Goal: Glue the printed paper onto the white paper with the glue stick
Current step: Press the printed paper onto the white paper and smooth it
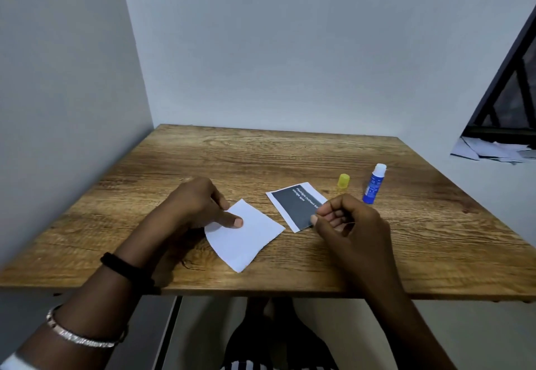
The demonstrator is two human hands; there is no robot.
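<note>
A blank white paper [246, 236] lies near the table's front edge, its left side curling up. My left hand [200, 207] holds it, with the index fingertip pressed on top and the thumb at its far corner. To its right lies the printed paper [295, 206], dark grey with white text and a white border. My right hand [345, 224] has curled fingers, and its thumb and fingertips pinch that paper's near right edge, hiding the corner. The uncapped blue glue stick [373, 184] stands upright beyond my right hand. Its yellow cap [343, 181] stands to the left of it.
The wooden table [261, 155] sits in a corner, with white walls at the left and back. A dark window frame [504, 79] with loose papers [493, 150] on its sill is at the right. My legs show under the front edge.
</note>
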